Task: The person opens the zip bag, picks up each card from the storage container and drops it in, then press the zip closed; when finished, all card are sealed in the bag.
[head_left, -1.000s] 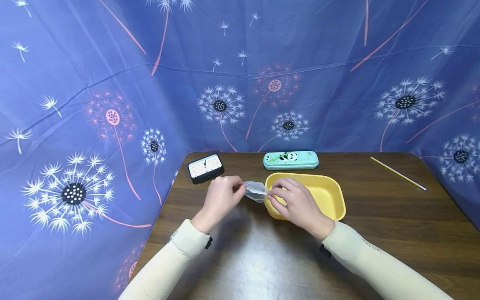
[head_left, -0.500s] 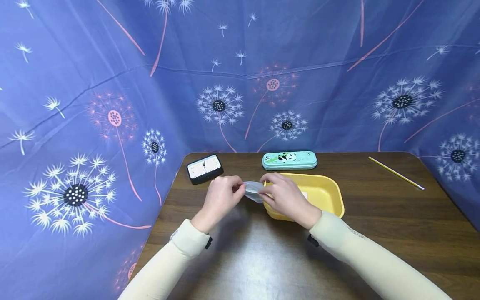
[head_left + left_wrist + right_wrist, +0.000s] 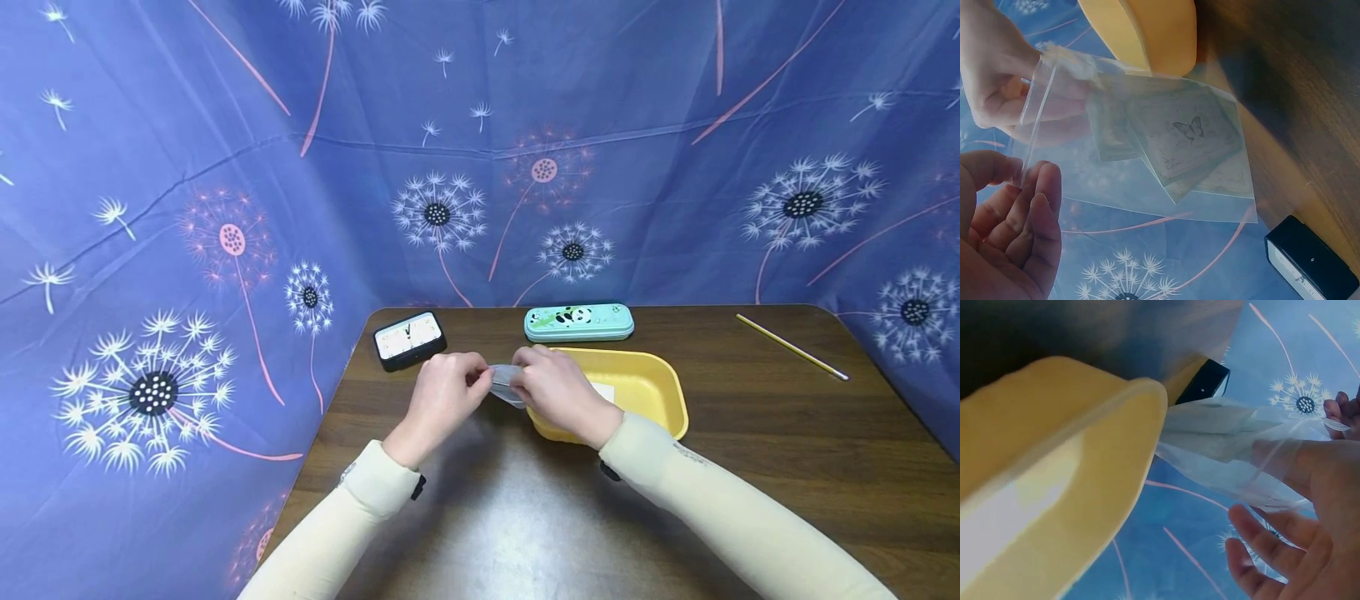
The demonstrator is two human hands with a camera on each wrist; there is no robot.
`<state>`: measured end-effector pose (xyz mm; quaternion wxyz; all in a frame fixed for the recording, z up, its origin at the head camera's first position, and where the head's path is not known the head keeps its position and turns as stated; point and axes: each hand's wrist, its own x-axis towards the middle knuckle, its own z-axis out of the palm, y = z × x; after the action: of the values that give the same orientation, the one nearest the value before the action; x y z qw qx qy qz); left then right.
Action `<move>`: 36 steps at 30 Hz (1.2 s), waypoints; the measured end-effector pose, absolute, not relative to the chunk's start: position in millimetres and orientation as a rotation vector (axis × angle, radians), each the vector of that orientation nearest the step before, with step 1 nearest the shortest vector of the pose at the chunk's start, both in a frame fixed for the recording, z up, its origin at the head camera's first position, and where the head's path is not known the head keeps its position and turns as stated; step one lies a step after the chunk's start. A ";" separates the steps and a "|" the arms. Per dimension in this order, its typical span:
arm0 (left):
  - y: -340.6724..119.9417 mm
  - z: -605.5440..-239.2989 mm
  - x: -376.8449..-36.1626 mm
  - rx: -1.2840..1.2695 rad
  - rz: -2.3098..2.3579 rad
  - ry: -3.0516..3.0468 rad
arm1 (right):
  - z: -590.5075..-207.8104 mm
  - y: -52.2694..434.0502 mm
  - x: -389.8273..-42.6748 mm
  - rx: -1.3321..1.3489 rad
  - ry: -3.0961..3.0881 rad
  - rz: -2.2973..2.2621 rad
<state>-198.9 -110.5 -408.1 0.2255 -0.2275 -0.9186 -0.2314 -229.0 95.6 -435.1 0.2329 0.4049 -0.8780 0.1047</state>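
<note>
A clear zip bag hangs between both hands, left of the yellow bin. Printed paper squares, one bearing a butterfly, lie inside it. My left hand pinches the bag near its zip strip. Fingers of my right hand reach in at the mouth and show through the plastic near the papers. Its other fingers stretch out loosely below the bag in the right wrist view. A white paper lies in the bin, partly hidden by the right hand.
Behind the left hand stands a black clock with a white face. A mint panda pencil case lies behind the bin. Far right on the wooden table is a yellow pencil. A blue dandelion cloth surrounds the table.
My right hand has moved left and its fingers have gone into the bag's mouth. More of the white paper in the bin now shows. My left hand has stayed in place.
</note>
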 end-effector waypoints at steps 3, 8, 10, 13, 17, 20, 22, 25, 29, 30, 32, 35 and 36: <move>-109.6 -407.8 -198.3 -0.633 -0.646 -2.528 | -434.7 93.1 -229.8 1.092 -2.402 0.165; -108.0 -407.8 -197.3 -0.636 -0.645 -2.525 | -436.2 89.2 -231.4 1.082 -2.365 0.006; -107.5 -407.9 -196.8 -0.638 -0.648 -2.524 | -437.6 88.2 -232.5 1.082 -2.358 -0.031; -107.2 -407.7 -196.1 -0.642 -0.655 -2.521 | -439.5 88.4 -233.8 1.083 -2.354 -0.054; -107.9 -408.3 -196.4 -0.639 -0.654 -2.516 | -441.5 91.3 -234.3 1.084 -2.356 -0.038; -108.6 -409.0 -197.6 -0.631 -0.648 -2.519 | -442.8 94.0 -234.4 1.082 -2.357 -0.021; -109.0 -409.2 -198.2 -0.626 -0.646 -2.526 | -443.4 95.7 -234.2 1.084 -2.355 -0.012; -109.5 -409.4 -198.6 -0.620 -0.647 -2.532 | -442.7 98.2 -232.7 1.094 -2.356 0.023; -110.3 -409.4 -198.6 -0.618 -0.650 -2.520 | -439.3 103.4 -229.1 1.116 -2.374 0.169; -110.6 -409.7 -198.9 -0.617 -0.648 -2.516 | -438.1 105.3 -228.0 1.122 -2.373 0.216; -111.3 -410.0 -199.0 -0.617 -0.648 -2.512 | -435.7 109.5 -226.0 1.131 -2.357 0.317; -112.1 -410.3 -199.6 -0.615 -0.644 -2.511 | -433.5 117.1 -224.0 1.121 -2.308 0.436; -112.2 -410.1 -199.7 -0.614 -0.644 -2.512 | -432.8 119.8 -223.6 1.112 -2.291 0.470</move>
<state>-199.7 -112.2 -410.1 0.2362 -0.2240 -0.9159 -0.2349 -223.6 119.8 -432.8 0.2723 0.4132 -0.8512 0.1747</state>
